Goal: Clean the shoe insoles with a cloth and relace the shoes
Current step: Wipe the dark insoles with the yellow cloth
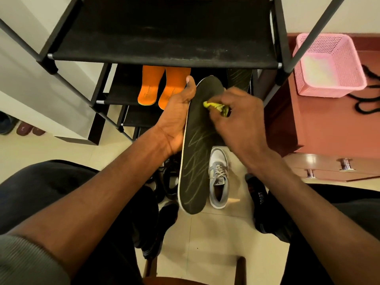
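The left hand (176, 108) grips the black insole (195, 153) along its left edge, thumb hooked over near the toe end, holding it lengthwise above the pale tiled floor (216, 243). The right hand (242, 120) pinches a bunched yellow cloth (213, 105) against the insole's upper part, fingers curled round it. Just beyond the hands stands a black shoe rack (164, 38), its dusty fabric shelf above them, and two orange insoles (162, 87) lie on a lower tier beside the left thumb. Below the right hand sits a grey and white sneaker (219, 177) on the floor. Right of the right hand, a reddish-brown drawer unit (329, 130) carries a pink plastic basket (329, 64) and a black lace (368, 95).
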`<act>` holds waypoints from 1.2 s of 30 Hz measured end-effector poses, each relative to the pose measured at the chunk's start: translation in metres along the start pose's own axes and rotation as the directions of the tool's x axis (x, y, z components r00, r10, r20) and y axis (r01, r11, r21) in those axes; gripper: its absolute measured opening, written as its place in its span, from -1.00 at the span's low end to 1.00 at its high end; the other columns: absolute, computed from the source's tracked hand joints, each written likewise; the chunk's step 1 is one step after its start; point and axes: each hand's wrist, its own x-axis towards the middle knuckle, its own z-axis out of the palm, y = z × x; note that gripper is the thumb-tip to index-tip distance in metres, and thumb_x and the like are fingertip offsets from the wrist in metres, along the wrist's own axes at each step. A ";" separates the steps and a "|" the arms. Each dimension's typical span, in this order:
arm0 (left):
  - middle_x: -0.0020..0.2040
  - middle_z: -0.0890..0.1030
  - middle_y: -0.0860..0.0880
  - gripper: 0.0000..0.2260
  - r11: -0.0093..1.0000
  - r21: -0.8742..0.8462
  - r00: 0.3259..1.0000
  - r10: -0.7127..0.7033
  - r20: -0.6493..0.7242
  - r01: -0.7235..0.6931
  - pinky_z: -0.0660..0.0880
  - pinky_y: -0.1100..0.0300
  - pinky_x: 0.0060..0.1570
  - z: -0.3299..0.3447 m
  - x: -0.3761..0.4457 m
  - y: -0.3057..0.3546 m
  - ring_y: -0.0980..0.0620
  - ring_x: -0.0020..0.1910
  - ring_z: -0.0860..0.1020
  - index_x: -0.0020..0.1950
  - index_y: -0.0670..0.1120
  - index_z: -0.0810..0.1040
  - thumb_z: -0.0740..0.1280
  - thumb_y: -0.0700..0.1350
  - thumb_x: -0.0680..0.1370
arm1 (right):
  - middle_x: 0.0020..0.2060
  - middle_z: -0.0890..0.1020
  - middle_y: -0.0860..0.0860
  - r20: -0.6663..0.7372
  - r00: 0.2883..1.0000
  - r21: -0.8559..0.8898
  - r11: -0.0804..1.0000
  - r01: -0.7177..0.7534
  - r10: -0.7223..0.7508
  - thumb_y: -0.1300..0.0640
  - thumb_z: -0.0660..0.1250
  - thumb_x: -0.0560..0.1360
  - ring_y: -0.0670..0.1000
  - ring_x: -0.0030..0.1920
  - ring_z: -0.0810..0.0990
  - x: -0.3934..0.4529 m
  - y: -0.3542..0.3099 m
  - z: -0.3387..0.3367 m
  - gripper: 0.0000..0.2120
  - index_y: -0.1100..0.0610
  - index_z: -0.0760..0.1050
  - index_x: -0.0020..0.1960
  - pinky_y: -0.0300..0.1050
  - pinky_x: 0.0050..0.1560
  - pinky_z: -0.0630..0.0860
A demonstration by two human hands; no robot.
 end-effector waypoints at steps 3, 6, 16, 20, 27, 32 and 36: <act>0.34 0.59 -0.24 -0.40 0.999 -0.025 0.999 0.042 -0.027 -0.042 0.50 -0.07 0.39 -0.006 0.002 0.001 -0.15 0.28 0.59 0.45 -0.25 0.49 0.09 0.23 0.72 | -0.08 0.70 0.06 0.040 0.993 0.176 0.979 0.102 -0.111 0.31 0.48 0.48 -0.01 -0.09 0.67 -0.019 -0.026 0.009 -0.84 0.24 0.73 0.05 -0.15 0.00 0.60; 0.08 0.70 -0.16 -0.43 0.999 -0.030 0.999 0.036 -0.036 -0.037 0.66 0.04 0.09 -0.007 0.000 0.001 -0.09 0.05 0.69 0.26 -0.22 0.61 0.07 0.22 0.73 | -0.05 0.69 0.06 0.085 0.978 0.062 0.981 0.184 -0.188 0.25 0.48 0.51 0.04 -0.07 0.65 -0.014 -0.016 0.005 -0.83 0.21 0.72 0.09 -0.03 0.00 0.60; 0.25 0.65 -0.17 -0.42 1.000 -0.002 0.999 -0.021 -0.025 0.021 0.51 -0.08 0.37 -0.006 0.002 0.001 -0.12 0.24 0.63 0.45 -0.17 0.52 0.17 0.26 0.69 | -0.05 0.70 0.00 0.039 0.983 0.138 0.975 0.171 -0.178 0.24 0.48 0.51 0.02 -0.07 0.66 -0.020 -0.018 0.004 -0.86 0.17 0.73 0.06 0.05 -0.06 0.60; 0.03 0.68 -0.13 -0.54 0.997 -0.003 0.996 -0.071 0.046 0.071 0.65 0.00 0.08 -0.001 -0.001 -0.003 -0.07 0.01 0.68 0.24 -0.12 0.61 0.14 0.21 0.71 | 0.03 0.71 -0.07 -0.057 0.989 -0.087 0.987 0.134 -0.140 0.12 0.46 0.56 0.01 -0.04 0.62 -0.005 -0.002 -0.003 -0.83 0.04 0.71 0.14 -0.04 -0.08 0.56; 0.10 0.69 -0.22 -0.54 0.996 0.071 0.995 -0.063 0.081 0.057 0.55 -0.25 0.11 0.004 -0.003 -0.001 -0.20 -0.03 0.68 0.37 -0.14 0.59 0.21 0.17 0.69 | 0.05 0.71 -0.06 -0.233 0.972 -0.113 0.992 -0.063 0.035 0.02 0.48 0.55 0.01 0.04 0.59 0.020 0.022 -0.021 -0.78 0.05 0.68 0.17 -0.16 -0.01 0.47; 0.22 0.67 -0.20 -0.59 0.992 0.126 0.997 -0.029 0.068 0.020 0.55 -0.28 0.12 0.002 0.001 -0.002 -0.25 0.07 0.69 0.43 0.00 0.53 0.14 0.17 0.72 | 0.02 0.73 -0.01 -0.042 0.935 0.495 0.820 -0.287 0.352 0.17 0.48 0.56 -0.11 0.01 0.70 0.023 0.014 -0.031 -0.83 0.09 0.69 0.15 -0.26 -0.11 0.61; 0.32 0.63 -0.17 -0.66 0.977 0.203 0.995 0.046 0.086 -0.063 0.53 -0.41 0.17 -0.005 0.004 -0.001 -0.41 0.25 0.60 0.51 0.19 0.41 0.10 0.11 0.75 | -0.02 0.76 0.08 0.289 0.802 0.771 0.369 -0.519 0.523 0.24 0.44 0.58 0.03 -0.07 0.72 0.024 0.014 -0.038 -0.81 0.17 0.65 0.18 -0.22 -0.28 0.57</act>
